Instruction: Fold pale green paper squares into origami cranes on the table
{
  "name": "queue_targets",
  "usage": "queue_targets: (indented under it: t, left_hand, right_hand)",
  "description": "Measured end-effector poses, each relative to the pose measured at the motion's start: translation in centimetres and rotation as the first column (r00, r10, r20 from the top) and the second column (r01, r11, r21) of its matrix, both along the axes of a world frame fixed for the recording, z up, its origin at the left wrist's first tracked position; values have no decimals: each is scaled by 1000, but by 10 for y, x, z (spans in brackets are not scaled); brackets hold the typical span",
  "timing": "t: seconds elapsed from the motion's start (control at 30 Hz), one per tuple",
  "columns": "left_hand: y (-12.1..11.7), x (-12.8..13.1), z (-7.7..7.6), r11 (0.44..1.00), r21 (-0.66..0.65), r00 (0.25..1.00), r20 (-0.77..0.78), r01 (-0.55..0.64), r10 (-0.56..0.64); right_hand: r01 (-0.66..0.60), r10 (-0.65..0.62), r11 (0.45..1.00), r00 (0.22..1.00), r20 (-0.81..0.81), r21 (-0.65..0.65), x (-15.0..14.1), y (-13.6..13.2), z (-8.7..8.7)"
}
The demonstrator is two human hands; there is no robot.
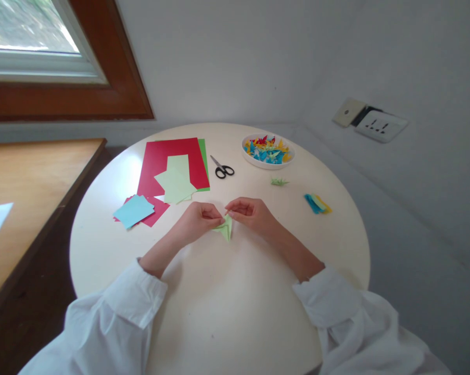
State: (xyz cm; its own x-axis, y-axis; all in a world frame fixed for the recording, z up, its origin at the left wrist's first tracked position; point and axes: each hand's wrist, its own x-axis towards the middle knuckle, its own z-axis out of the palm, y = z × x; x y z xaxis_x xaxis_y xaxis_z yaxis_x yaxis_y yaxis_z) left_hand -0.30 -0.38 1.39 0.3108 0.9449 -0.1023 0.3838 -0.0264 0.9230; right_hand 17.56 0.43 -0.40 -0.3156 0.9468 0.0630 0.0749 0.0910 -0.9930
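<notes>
A small piece of folded light green paper (227,229) is between my two hands, above the near middle of the round table (235,312). My left hand (199,221) pinches its left side between thumb and fingers. On the upper right, my right hand (254,212) closes thumb and forefinger at the paper's top edge. One pointed corner of the paper hangs down toward me. Fingertips cover part of the folds. Beyond my hands lies a pair of scissors (221,170) with black handles.
Red sheets (152,161) with pale green pieces (178,177) lie at the back left, beside light blue squares (135,211). A white dish (269,165) holds several colourful paper cranes. A green folded piece (278,182) and a small coloured stack (317,203) lie at the right.
</notes>
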Motion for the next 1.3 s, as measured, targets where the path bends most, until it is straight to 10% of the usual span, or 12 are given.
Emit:
queue_targets:
  t: [1.3]
  left_hand:
    - [1,2,-4,995,-68,998,2,-68,68]
  right_hand:
    - [74,-94,992,976,196,103,-3,1,-1]
